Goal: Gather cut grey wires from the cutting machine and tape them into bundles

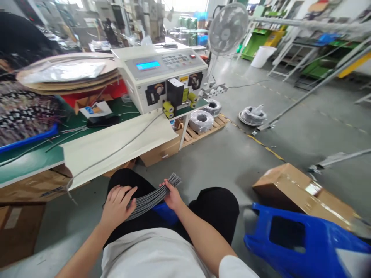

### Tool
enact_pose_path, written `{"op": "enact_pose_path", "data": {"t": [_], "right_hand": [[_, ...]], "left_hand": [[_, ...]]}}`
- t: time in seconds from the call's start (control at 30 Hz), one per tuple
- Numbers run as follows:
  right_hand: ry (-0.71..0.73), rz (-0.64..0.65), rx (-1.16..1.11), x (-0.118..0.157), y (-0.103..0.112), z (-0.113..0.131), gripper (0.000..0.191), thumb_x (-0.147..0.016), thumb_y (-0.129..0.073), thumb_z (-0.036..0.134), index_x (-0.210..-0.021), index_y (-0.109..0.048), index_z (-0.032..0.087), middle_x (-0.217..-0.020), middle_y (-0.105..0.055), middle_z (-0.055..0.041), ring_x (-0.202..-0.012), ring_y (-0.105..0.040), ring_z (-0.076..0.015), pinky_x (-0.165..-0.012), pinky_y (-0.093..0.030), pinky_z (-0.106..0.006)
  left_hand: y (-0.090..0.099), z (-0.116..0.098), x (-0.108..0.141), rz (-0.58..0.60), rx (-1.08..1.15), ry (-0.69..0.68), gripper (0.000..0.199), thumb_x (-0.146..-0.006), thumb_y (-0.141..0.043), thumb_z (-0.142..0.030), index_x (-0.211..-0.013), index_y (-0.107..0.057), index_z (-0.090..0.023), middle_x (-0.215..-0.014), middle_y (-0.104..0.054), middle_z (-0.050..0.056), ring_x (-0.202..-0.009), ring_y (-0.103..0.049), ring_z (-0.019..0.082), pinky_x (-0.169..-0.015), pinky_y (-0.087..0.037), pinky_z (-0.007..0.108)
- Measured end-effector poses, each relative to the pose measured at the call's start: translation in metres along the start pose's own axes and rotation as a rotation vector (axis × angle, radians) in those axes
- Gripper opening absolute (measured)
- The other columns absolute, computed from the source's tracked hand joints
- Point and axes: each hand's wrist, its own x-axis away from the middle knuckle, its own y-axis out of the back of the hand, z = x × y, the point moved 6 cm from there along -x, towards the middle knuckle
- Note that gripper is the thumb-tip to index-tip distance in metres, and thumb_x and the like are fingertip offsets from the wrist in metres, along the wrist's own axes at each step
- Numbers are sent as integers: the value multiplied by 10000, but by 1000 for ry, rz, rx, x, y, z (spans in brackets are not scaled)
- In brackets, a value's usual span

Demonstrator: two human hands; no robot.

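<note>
A bundle of grey cables (152, 199) lies slantwise across my lap, bowed slightly, with its cut ends fanning out at the upper right. My right hand (173, 196) is closed around the bundle close to those ends. At the other end, my left hand (118, 202) rests over the bundle and my thigh, its fingers stretched out and a little apart. The cable ends beneath that palm are hidden. Ahead stands a white wire-cutting machine (162, 73) with a lit blue display. From its yellow rollers a single grey cable (124, 147) runs down over a cream sheet (116, 143).
The green bench (29, 162) holds stacked round boards (69, 73) and a blue tray (29, 139) of wires. Wrapped cable coils (201, 120) sit on a pallet. To my right are a cardboard box (301, 189) and a blue plastic stool (315, 235). A fan (228, 29) stands behind.
</note>
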Motion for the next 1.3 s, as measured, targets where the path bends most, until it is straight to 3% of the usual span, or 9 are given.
{"op": "enact_pose_path", "data": {"t": [0.2,0.33,0.57,0.73,0.8,0.9,1.0,1.13,1.3], "right_hand": [[-35,-31,55,1,2,0,255,-681,-842,276,-892,-705,234,-873,-725,14,-878,-686,-175,-846,-522,-328],[-28,-19,67,1,4,1,260,-694,-834,280,-917,-708,233,-890,-724,10,-880,-682,-175,-841,-527,-329],[-30,-30,86,0,3,2,273,-680,-845,304,-915,-716,250,-803,-702,34,-850,-680,-175,-774,-529,-318],[-27,-49,73,-2,3,2,303,-673,-849,280,-948,-727,242,-748,-695,34,-830,-685,-170,-805,-529,-309],[-17,-42,76,-3,2,3,311,-675,-848,281,-959,-727,242,-736,-694,37,-831,-688,-171,-835,-529,-317],[11,-33,79,-4,1,4,293,-684,-841,284,-949,-725,235,-754,-708,35,-846,-692,-168,-869,-529,-317],[7,-33,64,-4,-2,3,274,-692,-831,269,-941,-725,224,-822,-738,22,-857,-695,-156,-875,-534,-300],[2,-43,66,-5,-2,1,263,-709,-805,249,-958,-723,221,-934,-763,-2,-880,-704,-162,-878,-547,-309],[-13,-49,76,-3,-1,-2,286,-713,-795,238,-988,-714,231,-981,-765,-1,-914,-707,-174,-898,-547,-331]], "left_hand": [[33,9,-76,-142,-77,39,560,-854,-589,-325,-1401,-483,-272,-1296,-580,109,-1251,-503,299,-1141,-338,519],[40,27,-116,-107,-128,200,675,-871,-573,-413,-1481,-371,-205,-1464,-420,180,-1382,-349,380,-1126,-305,560],[28,41,-133,59,-174,312,745,-883,-550,-493,-1515,-278,-208,-1303,-543,171,-1184,-504,334,-922,-443,438],[37,45,-122,26,-185,220,424,-953,-468,-434,-1317,-524,-224,-1061,-633,103,-1016,-568,259,-815,-439,354],[45,44,-109,-33,-195,146,294,-973,-451,-358,-1192,-599,-230,-933,-644,68,-912,-585,213,-747,-423,316],[53,30,-78,-70,-218,11,260,-956,-502,-286,-1187,-609,-232,-807,-634,32,-787,-573,169,-676,-394,298],[48,6,-41,20,-217,-73,273,-939,-545,-271,-1204,-607,-252,-746,-618,4,-723,-550,146,-621,-363,298],[29,-20,5,208,-163,-68,203,-952,-526,-266,-1120,-640,-253,-759,-632,-2,-738,-555,136,-596,-348,299],[14,-25,32,346,-96,6,206,-969,-491,-273,-1096,-653,-267,-817,-655,5,-809,-571,141,-628,-366,299]]}}
